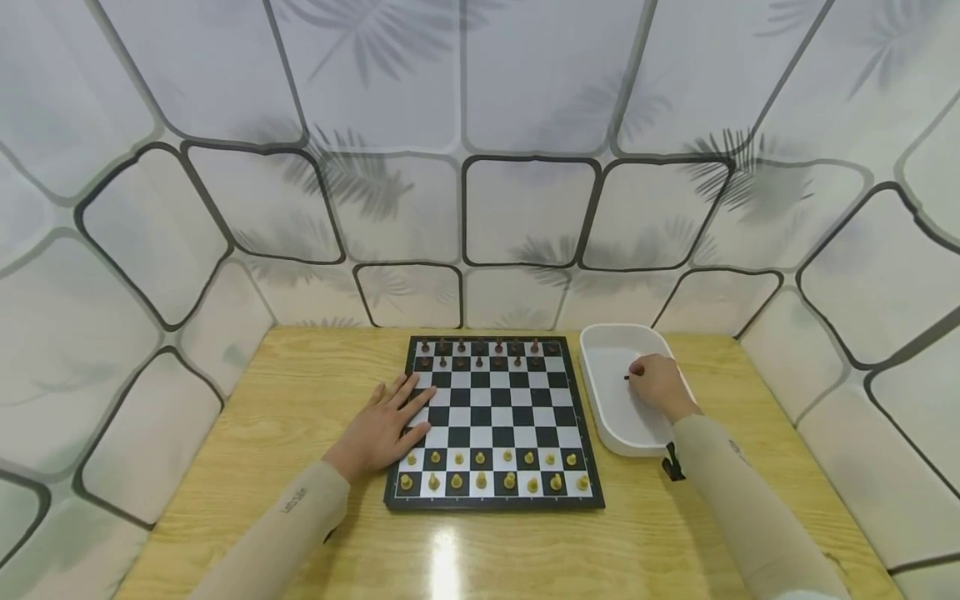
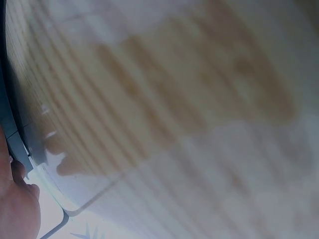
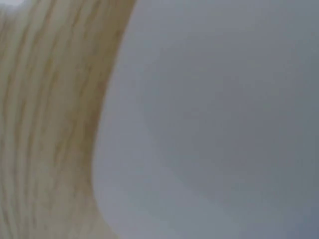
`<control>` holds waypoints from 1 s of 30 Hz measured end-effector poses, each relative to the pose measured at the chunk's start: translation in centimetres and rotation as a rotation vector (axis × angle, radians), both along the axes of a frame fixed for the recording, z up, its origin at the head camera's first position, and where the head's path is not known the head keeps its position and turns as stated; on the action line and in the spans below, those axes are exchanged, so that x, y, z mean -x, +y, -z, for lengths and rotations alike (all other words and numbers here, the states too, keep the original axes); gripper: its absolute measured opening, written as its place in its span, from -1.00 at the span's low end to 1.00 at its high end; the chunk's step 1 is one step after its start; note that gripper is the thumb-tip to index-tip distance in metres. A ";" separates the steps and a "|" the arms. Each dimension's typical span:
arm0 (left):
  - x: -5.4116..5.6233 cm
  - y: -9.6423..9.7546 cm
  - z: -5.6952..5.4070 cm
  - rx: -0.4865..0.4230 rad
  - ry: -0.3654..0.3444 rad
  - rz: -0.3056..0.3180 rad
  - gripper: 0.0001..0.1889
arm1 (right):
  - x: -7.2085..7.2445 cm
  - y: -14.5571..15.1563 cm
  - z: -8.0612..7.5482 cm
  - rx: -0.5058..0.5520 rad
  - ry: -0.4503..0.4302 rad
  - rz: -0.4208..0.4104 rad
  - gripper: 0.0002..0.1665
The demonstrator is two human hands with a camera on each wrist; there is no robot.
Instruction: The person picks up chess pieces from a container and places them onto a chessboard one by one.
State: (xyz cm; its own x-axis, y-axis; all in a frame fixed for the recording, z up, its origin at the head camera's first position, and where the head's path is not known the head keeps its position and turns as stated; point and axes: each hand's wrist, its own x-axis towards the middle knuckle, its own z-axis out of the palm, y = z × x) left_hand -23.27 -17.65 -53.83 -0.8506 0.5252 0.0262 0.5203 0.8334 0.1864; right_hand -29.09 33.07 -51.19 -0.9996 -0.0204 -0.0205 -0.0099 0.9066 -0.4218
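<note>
A black-and-white chessboard (image 1: pixel 491 408) lies on the table. My left hand (image 1: pixel 381 429) rests on its left edge, fingers spread over the outer squares; part of that hand also shows at the left wrist view's lower left. Two rows of yellow chess pieces (image 1: pixel 481 480) stand on the near side, and dark reddish chess pieces (image 1: pixel 461 345) on the far side. Over the white tray (image 1: pixel 611 425), right of the board, my right hand (image 1: pixel 658 385) pinches a small dark chess piece (image 1: pixel 627 377), mostly hidden by the fingers. The right wrist view shows the tray's wall (image 3: pixel 124 149) close up.
The wooden table (image 1: pixel 300 400) extends to both sides of the board and tray. Behind and beside it hang pale patterned curtains (image 1: pixel 528 212). The tray stands close to the board's right edge.
</note>
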 end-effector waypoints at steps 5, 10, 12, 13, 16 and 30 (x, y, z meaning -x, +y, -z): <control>0.0 0.0 0.0 0.001 -0.015 0.000 -0.29 | 0.0 -0.1 -0.4 -0.008 -0.021 -0.022 -0.67; 0.1 0.0 0.1 0.000 -0.006 -0.002 -0.29 | 0.1 -0.5 -1.0 0.035 0.049 -0.027 -0.71; 0.1 0.0 0.1 -0.002 -0.004 -0.004 -0.29 | 0.1 -0.8 -1.4 0.062 0.083 -0.029 -0.73; 0.1 0.0 0.1 0.000 -0.005 -0.004 -0.29 | 0.1 -1.0 -1.7 0.074 0.101 -0.034 -0.74; 0.1 0.0 0.1 0.000 0.000 -0.005 -0.28 | 0.0 -1.8 -2.6 0.107 0.139 -0.052 -0.74; 0.1 -0.1 0.3 -0.006 0.008 0.004 -0.28 | 0.8 -5.9 -4.9 0.203 0.214 -0.074 -0.73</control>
